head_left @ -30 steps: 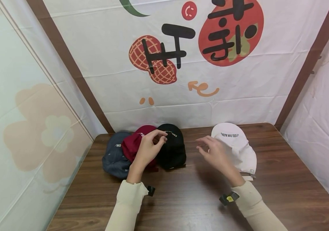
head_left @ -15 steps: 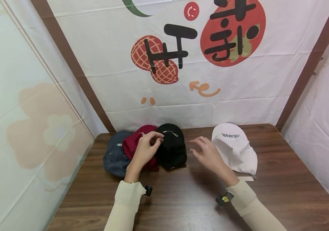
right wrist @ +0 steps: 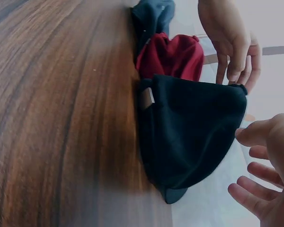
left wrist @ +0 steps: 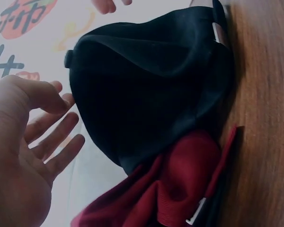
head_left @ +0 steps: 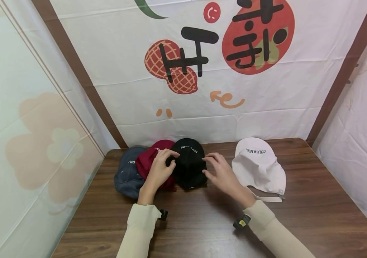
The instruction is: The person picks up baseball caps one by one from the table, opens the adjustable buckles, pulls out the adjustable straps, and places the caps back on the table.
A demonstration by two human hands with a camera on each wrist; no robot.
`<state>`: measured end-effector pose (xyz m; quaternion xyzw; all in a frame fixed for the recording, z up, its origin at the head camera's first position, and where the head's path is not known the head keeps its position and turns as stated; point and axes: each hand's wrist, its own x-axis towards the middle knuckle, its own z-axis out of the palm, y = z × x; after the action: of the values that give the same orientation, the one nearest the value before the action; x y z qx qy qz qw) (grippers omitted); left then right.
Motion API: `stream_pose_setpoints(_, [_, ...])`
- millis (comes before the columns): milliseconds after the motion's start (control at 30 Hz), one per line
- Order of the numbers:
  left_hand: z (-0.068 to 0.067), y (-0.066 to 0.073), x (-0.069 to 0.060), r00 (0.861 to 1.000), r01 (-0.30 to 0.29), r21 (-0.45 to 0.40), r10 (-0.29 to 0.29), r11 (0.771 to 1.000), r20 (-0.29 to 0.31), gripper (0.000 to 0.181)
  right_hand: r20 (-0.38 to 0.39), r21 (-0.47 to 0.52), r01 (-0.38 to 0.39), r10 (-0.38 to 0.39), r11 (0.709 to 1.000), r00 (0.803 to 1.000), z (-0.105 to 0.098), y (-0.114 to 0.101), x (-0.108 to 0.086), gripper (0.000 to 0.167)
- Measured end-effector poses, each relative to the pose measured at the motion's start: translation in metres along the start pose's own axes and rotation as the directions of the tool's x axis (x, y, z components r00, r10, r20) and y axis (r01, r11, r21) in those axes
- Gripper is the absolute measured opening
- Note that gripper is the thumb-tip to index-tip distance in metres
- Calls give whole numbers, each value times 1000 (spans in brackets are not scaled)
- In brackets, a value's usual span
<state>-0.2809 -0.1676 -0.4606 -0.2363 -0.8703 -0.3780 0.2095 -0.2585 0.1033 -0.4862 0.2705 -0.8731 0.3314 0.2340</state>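
A black baseball cap with white lettering on its front lies near the back of the table, between both hands. My left hand hovers over its left side, fingers loosely bent, holding nothing; the left wrist view shows a gap between this hand and the black cap. On the cap's other side is my right hand, fingers spread and curved. In the right wrist view its thumb is close to the black cap; whether it touches, I cannot tell.
Left of the black cap, a maroon cap overlaps a dark blue cap. A white cap marked COLORADO lies to the right, its strap toward the front. Behind the wooden table hangs a printed white cloth.
My right hand has moved left, from beside the white cap to the black cap's right side. The left hand has shifted slightly left and down. The caps lie where they were.
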Motion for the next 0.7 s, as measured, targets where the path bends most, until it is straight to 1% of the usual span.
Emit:
stream_pose_setpoints(167, [2,-5,-1,999,41,19,-42,999,29,30,13,-30,30,-30,999,999,9,0,1,44])
stream_pose_setpoints(300, [4,-7,-2,998,52,34,-54,998,42,32,24,-49,47,-45,998,999,17,2,1,48])
stream_pose_setpoints(433, [6,-9,-3,997,58,51,-61,997,53,29,45,-74,37,-33,997,998,25,5,1,55])
stream_pose_setpoints(567, [9,-10,-4,996,68,59,-72,996,57,24,69,-124,28,-19,992,997,31,7,0,59])
stream_pose_setpoints(700, [11,-11,-4,995,83,69,-86,994,51,19,71,-169,13,0,986,997,36,10,0,55])
